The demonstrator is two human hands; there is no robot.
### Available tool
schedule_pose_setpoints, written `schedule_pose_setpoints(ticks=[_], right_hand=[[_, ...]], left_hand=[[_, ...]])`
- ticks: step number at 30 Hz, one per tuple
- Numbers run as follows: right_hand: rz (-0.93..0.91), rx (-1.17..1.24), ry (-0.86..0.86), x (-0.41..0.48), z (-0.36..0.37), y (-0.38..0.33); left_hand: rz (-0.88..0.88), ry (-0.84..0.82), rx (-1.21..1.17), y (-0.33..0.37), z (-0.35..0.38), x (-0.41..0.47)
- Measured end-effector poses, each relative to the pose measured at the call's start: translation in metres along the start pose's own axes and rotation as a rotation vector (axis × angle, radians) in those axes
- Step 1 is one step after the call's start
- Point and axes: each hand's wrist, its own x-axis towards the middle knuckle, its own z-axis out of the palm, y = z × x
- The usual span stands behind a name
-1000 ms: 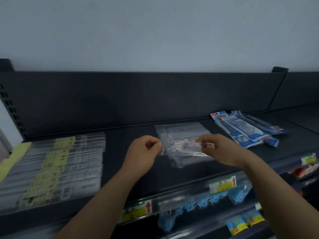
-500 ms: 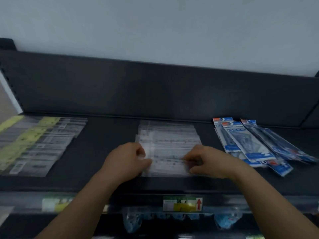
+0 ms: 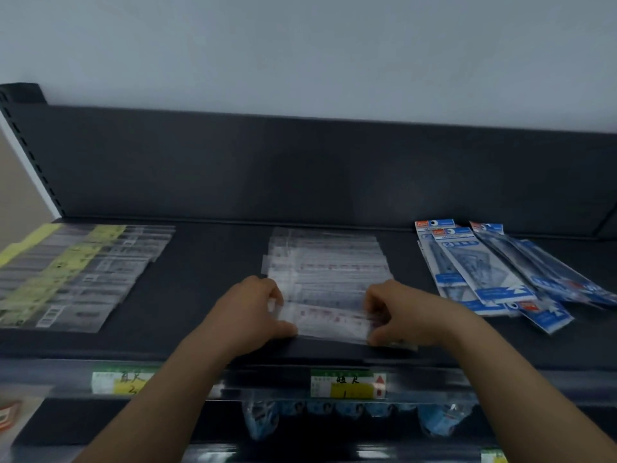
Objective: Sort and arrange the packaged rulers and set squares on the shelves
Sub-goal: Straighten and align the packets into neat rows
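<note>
At the far left of the dark metal shelf [image 3: 213, 259] lies a fanned row of long clear-sleeved rulers with yellow labels [image 3: 76, 275], flat and overlapping; toward the middle, the left hand [image 3: 248, 312] curls fingers and thumb round the left end of a short transparent ruler packet with reddish print [image 3: 334, 320]; the packet lies flat near the shelf's front edge, nearest piece of the stepped pile of clear ruler packets [image 3: 329, 259] behind it; the right hand [image 3: 404, 312] pinches its right end likewise. The step in hand looks like seating this packet in line; the next move probably calls for squaring its edges with the pile, then letting go; the sleeve looks thin, glossy and slippery. Well apart at the right, blue-and-white packaged set squares [image 3: 484, 275] sprawl crookedly, apparently unsorted.
</note>
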Motion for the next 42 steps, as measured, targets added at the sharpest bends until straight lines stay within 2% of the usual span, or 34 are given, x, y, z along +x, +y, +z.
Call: schedule_pose_setpoints(ticks=[8, 14, 16, 19, 22, 25, 27, 29, 31, 33, 37, 40, 42], right_hand=[[-0.038, 0.166, 0.084, 0.005, -0.013, 0.008], [-0.008, 0.057, 0.139, 0.027, -0.009, 0.013], [-0.004, 0.0, 0.183, 0.03, 0.005, 0.01], [-0.019, -0.15, 0.156, 0.028, 0.03, 0.009], [-0.017, -0.142, 0.128, 0.015, 0.037, 0.011], [-0.021, -0.136, 0.101, 0.003, 0.038, 0.014], [-0.032, -0.077, 0.079, -0.004, 0.039, 0.014], [-0.031, -0.006, 0.136, -0.009, 0.04, 0.015], [-0.023, -0.023, 0.143, -0.012, 0.043, 0.019], [-0.027, -0.008, 0.11, -0.013, 0.046, 0.021], [-0.002, 0.202, 0.28, -0.013, 0.04, 0.023], [0.032, 0.097, 0.16, -0.012, 0.04, 0.022], [0.039, 0.136, 0.143, -0.014, 0.038, 0.021]], left_hand=[[0.073, 0.029, -0.078, 0.002, -0.002, 0.011], [0.075, 0.116, 0.253, 0.009, 0.006, 0.029], [0.117, 0.081, 0.255, 0.009, 0.016, 0.029], [0.13, -0.07, 0.26, 0.006, 0.026, 0.024], [0.151, -0.113, 0.242, -0.002, 0.024, 0.017], [0.166, -0.077, 0.222, -0.009, 0.02, 0.006], [0.148, -0.036, 0.101, -0.01, 0.019, 0.0], [0.108, 0.06, -0.042, -0.008, 0.02, -0.002], [0.07, 0.147, -0.137, -0.005, 0.021, -0.003], [0.094, 0.159, -0.088, -0.002, 0.021, -0.005], [0.123, 0.171, -0.065, -0.004, 0.021, -0.009], [0.116, 0.162, -0.06, -0.007, 0.021, -0.013], [0.119, 0.164, -0.046, -0.006, 0.021, -0.014]])
